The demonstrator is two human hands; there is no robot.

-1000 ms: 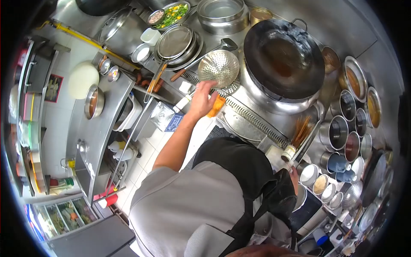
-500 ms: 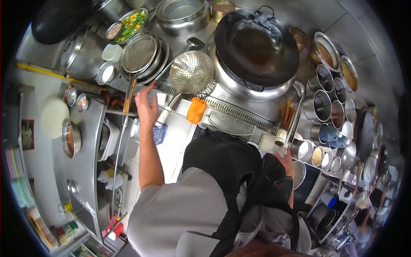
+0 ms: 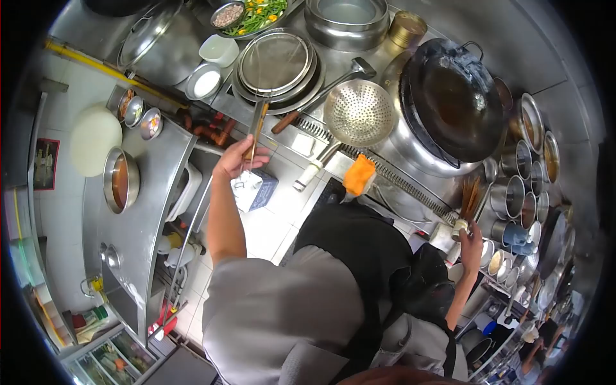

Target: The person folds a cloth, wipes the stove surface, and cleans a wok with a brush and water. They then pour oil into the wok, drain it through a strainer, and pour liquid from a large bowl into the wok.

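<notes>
My left hand (image 3: pixel 241 159) has its thumb and fingers on the wooden handle (image 3: pixel 256 125) of a round mesh strainer (image 3: pixel 274 63), which rests on stacked metal bowls. At the right, my right hand (image 3: pixel 471 246) pinches the white-wrapped end of a bamboo brush (image 3: pixel 472 196). A perforated ladle (image 3: pixel 359 113) lies between the hands, near a folded orange cloth (image 3: pixel 359 174). The spatula (image 3: pixel 327 86) has its brown handle end beside the strainer. Behind the counter edge, a black wok (image 3: pixel 452 106) is tilted on the metal ring of the stove.
Metal pots (image 3: pixel 508 196) and small containers line the right side. A plate of green vegetables (image 3: pixel 260 14), a tub of white contents (image 3: pixel 204 82) and a lidded pot (image 3: pixel 157 45) stand at the back. A steel side counter (image 3: pixel 144 212) holds a bowl of red sauce (image 3: pixel 120 183).
The view has shifted left, so the stove items appear farther right. My left hand has come onto the strainer handle, and my right hand has moved up to the brush.
</notes>
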